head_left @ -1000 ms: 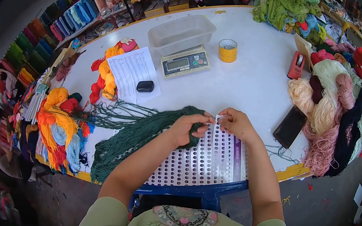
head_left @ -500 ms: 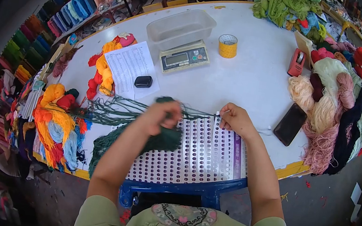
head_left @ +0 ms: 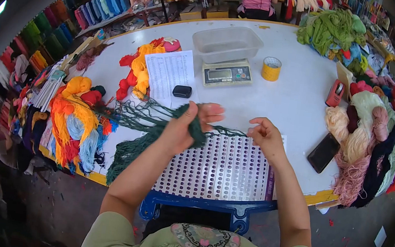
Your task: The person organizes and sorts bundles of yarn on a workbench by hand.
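My left hand (head_left: 183,127) holds a bundle of dark green yarn (head_left: 198,132), which loops over the palm between thumb and fingers. The fingertips stretch out to the right. From this bundle loose strands run left over the table, and a thick hank (head_left: 127,156) hangs beside my left forearm. Thumb and fingers of my right hand (head_left: 266,137) pinch the right end of a thin green strand drawn from the left hand. Beneath both hands lies a white perforated board (head_left: 216,171) with rows of dark holes.
A scale (head_left: 227,73) carries a clear plastic tub (head_left: 226,46). Nearby are a yellow tape roll (head_left: 271,70), a printed sheet (head_left: 166,73) and a black case (head_left: 182,91). A phone (head_left: 323,152) and coloured yarn (head_left: 361,126) lie right; more yarn (head_left: 75,116) is left.
My left hand has turned, its fingers now extended with the yarn bundle around the palm. My right hand stays at the strand's end. The whole view has shifted slightly.
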A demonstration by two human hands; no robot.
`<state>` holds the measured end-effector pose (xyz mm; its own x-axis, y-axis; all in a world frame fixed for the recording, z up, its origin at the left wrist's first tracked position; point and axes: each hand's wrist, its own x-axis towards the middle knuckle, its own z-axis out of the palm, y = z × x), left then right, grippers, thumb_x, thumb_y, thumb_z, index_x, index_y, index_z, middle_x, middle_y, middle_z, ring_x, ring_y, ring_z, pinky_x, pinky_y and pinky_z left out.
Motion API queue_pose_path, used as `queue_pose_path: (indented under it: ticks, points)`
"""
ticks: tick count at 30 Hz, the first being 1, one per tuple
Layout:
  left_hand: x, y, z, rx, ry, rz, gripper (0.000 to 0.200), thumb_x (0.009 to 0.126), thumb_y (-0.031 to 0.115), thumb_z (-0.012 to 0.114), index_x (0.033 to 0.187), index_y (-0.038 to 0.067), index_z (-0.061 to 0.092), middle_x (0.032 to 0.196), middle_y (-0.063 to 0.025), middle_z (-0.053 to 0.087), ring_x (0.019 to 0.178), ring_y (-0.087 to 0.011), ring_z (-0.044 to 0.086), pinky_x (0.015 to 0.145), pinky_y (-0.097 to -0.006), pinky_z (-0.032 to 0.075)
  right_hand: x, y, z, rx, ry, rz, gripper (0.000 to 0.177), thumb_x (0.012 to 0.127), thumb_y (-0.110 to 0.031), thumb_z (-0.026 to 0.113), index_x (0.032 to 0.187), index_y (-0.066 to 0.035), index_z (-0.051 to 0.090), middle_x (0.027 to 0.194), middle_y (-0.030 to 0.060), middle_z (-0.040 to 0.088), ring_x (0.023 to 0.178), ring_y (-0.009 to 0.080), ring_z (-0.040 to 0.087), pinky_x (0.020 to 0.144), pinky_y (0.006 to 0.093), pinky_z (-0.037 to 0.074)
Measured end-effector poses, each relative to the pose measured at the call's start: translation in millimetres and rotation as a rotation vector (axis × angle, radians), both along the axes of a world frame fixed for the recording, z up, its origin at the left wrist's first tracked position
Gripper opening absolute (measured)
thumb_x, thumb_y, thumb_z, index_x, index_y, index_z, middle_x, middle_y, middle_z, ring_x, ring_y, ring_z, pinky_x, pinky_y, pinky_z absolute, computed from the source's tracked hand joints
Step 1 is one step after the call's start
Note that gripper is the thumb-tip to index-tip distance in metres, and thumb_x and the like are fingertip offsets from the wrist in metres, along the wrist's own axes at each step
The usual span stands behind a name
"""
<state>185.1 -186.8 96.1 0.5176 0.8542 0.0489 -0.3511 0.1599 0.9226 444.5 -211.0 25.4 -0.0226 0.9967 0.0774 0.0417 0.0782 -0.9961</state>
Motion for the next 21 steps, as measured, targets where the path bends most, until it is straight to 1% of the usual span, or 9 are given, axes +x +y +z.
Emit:
queue_pose_path:
  ticks: [1,2,4,8,11,14,17,20,21]
  points:
    - [14.6,-7.3,4.0,-0.013,-0.115,-0.100,0.078,0.093,0.063,0.036,0.136,-0.001,0.045,0.140,-0.0166,0.048,0.129,-0.0225,0.046,0.100,-0.0342,0.041,-11.0,-7.3,14.1,0.033,0.144,0.030,0.017,0.088,-0.008,0.065,0.105,-0.006,0.062,0.086,0.0016,0.065,0.067,0.0056,0.056,0.059,0.0193,0.045]
    - [24.4,-12.6,6.1,-0.005,-0.153,-0.147,0.081,0.093,0.065,0.031,0.140,-0.001,0.039,0.148,-0.0182,0.038,0.140,-0.0265,0.033,0.109,-0.0399,0.034,-20.7,-17.3,30.7,0.040,0.189,0.056,0.017,0.088,-0.009,0.066,0.104,-0.006,0.063,0.087,0.0004,0.063,0.068,0.0055,0.055,0.059,0.0191,0.045]
    - [39.4,-18.3,-0.5,0.018,-0.159,-0.157,0.079,0.095,0.061,0.032,0.141,-0.002,0.037,0.146,-0.0145,0.040,0.135,-0.0241,0.039,0.109,-0.0390,0.034,-38.9,-34.9,59.9,0.055,0.280,0.106,0.016,0.088,-0.009,0.068,0.103,-0.006,0.064,0.090,-0.0019,0.060,0.068,0.0051,0.054,0.058,0.0187,0.044]
    - [54.7,-34.3,0.5,0.079,-0.046,-0.135,0.065,0.099,0.049,0.041,0.139,-0.002,0.042,0.143,-0.0110,0.044,0.127,-0.0200,0.045,0.107,-0.0371,0.035,-55.1,-41.6,61.3,0.118,0.235,0.048,0.009,0.087,-0.015,0.070,0.093,-0.008,0.068,0.081,-0.0027,0.064,0.068,0.0038,0.053,0.054,0.0193,0.040]
    - [54.7,-35.6,1.3,0.006,-0.083,-0.106,0.056,0.100,0.039,0.047,0.137,-0.002,0.046,0.141,-0.0112,0.047,0.123,-0.0191,0.048,0.104,-0.0354,0.038,-53.3,-45.1,65.5,0.090,0.316,0.081,0.010,0.088,-0.018,0.070,0.092,-0.009,0.067,0.081,-0.0023,0.065,0.070,0.0040,0.054,0.055,0.0190,0.038]
    - [52.5,-32.2,-1.8,0.015,-0.039,-0.075,0.048,0.100,0.035,0.048,0.132,-0.001,0.051,0.136,-0.0124,0.052,0.120,-0.0190,0.051,0.100,-0.0339,0.040,-48.2,-48.2,64.9,-0.004,0.275,0.059,0.008,0.088,-0.015,0.069,0.090,-0.008,0.067,0.081,-0.0001,0.065,0.076,0.0057,0.058,0.056,0.0197,0.039]
    - [56.7,-33.7,-4.2,-0.013,-0.037,-0.016,0.042,0.100,0.034,0.049,0.122,0.000,0.058,0.133,-0.0154,0.055,0.117,-0.0200,0.054,0.099,-0.0343,0.041,-48.6,-45.4,53.9,0.024,0.312,0.045,0.009,0.089,-0.019,0.069,0.090,-0.010,0.068,0.081,-0.0010,0.066,0.076,0.0052,0.059,0.056,0.0189,0.038]
    - [58.4,-30.9,-7.6,-0.049,-0.095,0.015,0.035,0.099,0.034,0.050,0.108,0.001,0.061,0.129,-0.0194,0.057,0.118,-0.0238,0.055,0.097,-0.0363,0.044,-45.3,-45.1,51.1,0.062,0.355,0.066,0.009,0.089,-0.017,0.067,0.092,-0.009,0.067,0.085,-0.0001,0.067,0.077,0.0063,0.059,0.058,0.0197,0.040]
    - [56.9,-28.1,-10.4,-0.102,-0.140,0.004,0.034,0.099,0.033,0.050,0.106,0.001,0.060,0.129,-0.0203,0.057,0.117,-0.0253,0.056,0.096,-0.0367,0.046,-43.3,-45.4,48.0,0.080,0.404,0.025,0.009,0.090,-0.018,0.067,0.093,-0.009,0.065,0.086,0.0000,0.067,0.078,0.0074,0.060,0.061,0.0211,0.043]
